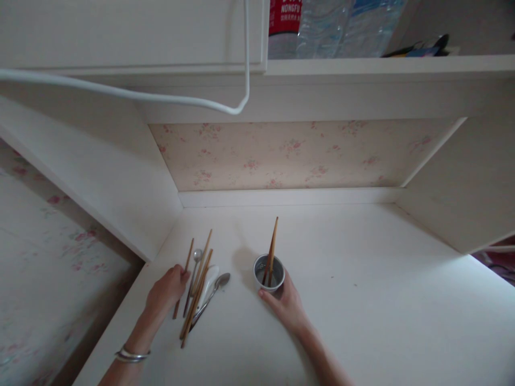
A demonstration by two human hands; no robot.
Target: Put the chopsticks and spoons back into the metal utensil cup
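Observation:
My left hand (pixel 172 284) pinches a brown chopstick (pixel 189 255) at the left side of a loose pile of utensils. Beside it lie a long-handled metal spoon (pixel 197 255), several wooden chopsticks (pixel 198 300), a white soup spoon (pixel 209 282) and another metal spoon (pixel 222 279). My right hand (pixel 287 303) is wrapped round the lower right side of a grey metal cup (pixel 258 261), which has small holes in its bottom. Two chopsticks (pixel 273 241) stand in the cup, leaning together at their tops.
The white desktop (pixel 362 321) is bounded by side panels and a low back strip. Above it, a shelf (pixel 382 65) holds plastic-wrapped bottles (pixel 330 27). A white cable (pixel 161 97) hangs across the upper left.

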